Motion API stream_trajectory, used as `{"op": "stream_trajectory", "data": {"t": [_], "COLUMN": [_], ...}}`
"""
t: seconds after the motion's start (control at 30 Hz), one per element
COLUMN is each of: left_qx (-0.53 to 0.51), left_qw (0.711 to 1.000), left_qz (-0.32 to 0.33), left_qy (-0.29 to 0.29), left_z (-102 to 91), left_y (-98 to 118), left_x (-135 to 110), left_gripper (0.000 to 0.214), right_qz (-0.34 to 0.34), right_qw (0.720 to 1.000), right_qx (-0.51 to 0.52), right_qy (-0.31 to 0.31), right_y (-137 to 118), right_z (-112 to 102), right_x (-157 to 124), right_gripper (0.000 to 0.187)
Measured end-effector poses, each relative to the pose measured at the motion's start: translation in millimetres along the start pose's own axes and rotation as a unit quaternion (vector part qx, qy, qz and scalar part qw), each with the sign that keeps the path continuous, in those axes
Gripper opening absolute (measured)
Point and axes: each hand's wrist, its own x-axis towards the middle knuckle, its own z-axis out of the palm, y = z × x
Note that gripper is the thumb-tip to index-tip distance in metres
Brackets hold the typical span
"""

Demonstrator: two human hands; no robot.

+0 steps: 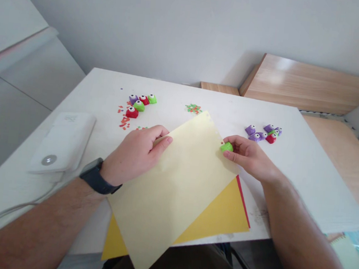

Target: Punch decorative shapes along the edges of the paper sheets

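A sheet of pale yellow paper (178,180) lies at a slant in front of me, its near corner past the table edge. My left hand (143,146) is closed on its upper left edge, thumb on top. Between the thumb and fingers of my right hand (248,155) is a light green craft paper punch (227,147), at the sheet's right edge. A tiny red cut-out shows beside that punch. Beneath the sheet are a deeper yellow sheet (219,213) and the edge of a red one (243,201).
Several coloured punches stand at the back left, such as a red punch (132,112), among orange-red paper bits (124,122). Green and orange cut-outs (193,108) lie back centre. More punches, including a purple punch (250,130), stand right. A white router-like box (62,141) with cables sits left.
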Motion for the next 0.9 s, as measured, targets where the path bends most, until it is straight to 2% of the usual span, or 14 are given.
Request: {"op": "stream_trajectory", "data": {"t": [0.7,0.9], "left_qx": [-0.004,-0.005], "left_qw": [1.000,1.000], "left_qz": [-0.008,-0.011], "left_qy": [0.003,-0.001], "left_z": [-0.4,-1.2], "left_y": [1.8,2.1], "left_x": [-0.8,-1.3], "left_gripper": [0.028,0.029], "right_qz": [-0.006,-0.019], "right_qw": [1.000,0.999], "right_qx": [-0.007,-0.023], "right_qy": [0.001,-0.017], "right_y": [0.9,8.1], "right_z": [0.3,-2.5], "right_x": [0.3,2.3], "right_gripper": [0.042,0.041]}}
